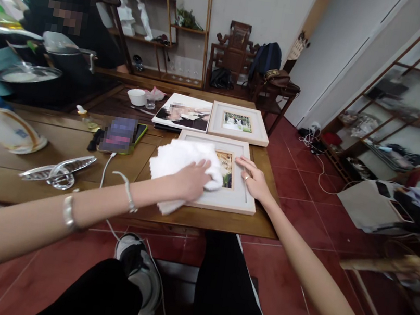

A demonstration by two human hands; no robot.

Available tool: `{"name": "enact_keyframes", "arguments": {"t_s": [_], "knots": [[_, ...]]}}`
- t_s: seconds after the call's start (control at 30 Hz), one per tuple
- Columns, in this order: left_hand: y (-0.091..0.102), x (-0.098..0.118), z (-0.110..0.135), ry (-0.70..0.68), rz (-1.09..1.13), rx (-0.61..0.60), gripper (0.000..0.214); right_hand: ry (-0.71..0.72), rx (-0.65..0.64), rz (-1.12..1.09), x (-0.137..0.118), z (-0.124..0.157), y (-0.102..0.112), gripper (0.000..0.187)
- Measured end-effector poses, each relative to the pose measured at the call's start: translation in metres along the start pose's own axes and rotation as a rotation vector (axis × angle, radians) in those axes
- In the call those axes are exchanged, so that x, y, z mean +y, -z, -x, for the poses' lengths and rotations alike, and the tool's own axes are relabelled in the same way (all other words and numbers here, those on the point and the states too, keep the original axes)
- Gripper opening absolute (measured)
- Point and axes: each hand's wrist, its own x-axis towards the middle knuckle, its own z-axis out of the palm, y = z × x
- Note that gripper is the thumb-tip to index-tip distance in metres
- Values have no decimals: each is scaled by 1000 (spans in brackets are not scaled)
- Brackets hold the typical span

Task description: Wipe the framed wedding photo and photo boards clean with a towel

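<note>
A picture frame (244, 203) with a pale wooden border and a small photo in its middle lies flat near the table's front edge. My left hand (193, 180) presses a bunched white cloth (178, 160) onto the frame's left part, its fingers curled into the fabric. The cloth covers that side of the frame and part of the photo. On the frame's right side rests my right hand (254, 180), fingers stretched out over the inner edge, with a ring on one finger. Just behind are a second pale frame (259, 128) and a white photo panel (171, 101).
On the wooden table (123, 208) to the left are a phone (118, 134) with a white cable, a silver hair clip (59, 169), a small dropper bottle (87, 119) and a white-and-blue packet (5, 127). A white cup (137, 96) stands farther back. Across the table sits another person (82, 33).
</note>
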Motion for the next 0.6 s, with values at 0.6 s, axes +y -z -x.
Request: {"name": "enact_keyframes", "arguments": {"t_s": [0.6], "knots": [[38, 85, -1, -66, 163, -224, 44, 47, -3, -3, 3, -2, 0, 52]]}}
